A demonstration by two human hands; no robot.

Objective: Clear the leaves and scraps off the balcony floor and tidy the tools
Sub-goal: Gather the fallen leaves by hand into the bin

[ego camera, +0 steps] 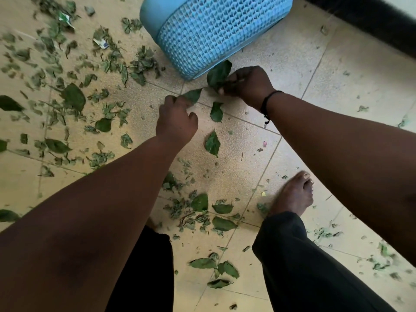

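The step in hand is gathering leaves off the floor by hand, and it looks early: most of the litter is not yet picked up. Near the centre of the frame the left hand (176, 122) reaches down with curled fingers and pinches the tip of a leaf (193, 95) just above it. To its right, the right hand (247, 85) is closed around a bunch of leaves (218, 75), held just in front of the lower edge of the blue basket (213, 30), which lies tilted at the top centre of the frame. Whether the bunch touches the basket cannot be told.

The tiled floor (337, 86) carries leaves and shredded scraps (67, 97) thickly across the left half, with more whole leaves at the lower centre between the person's legs and a thin scatter at the right. A bare foot (295, 194) stands at the lower right. No tools show in the frame.

The next move probably calls for lifting the pinched leaf free and adding it to the bunch, then dropping the handful into a container, perhaps the basket, whose mouth is out of view. The fine scraps will likely need sweeping rather than picking.
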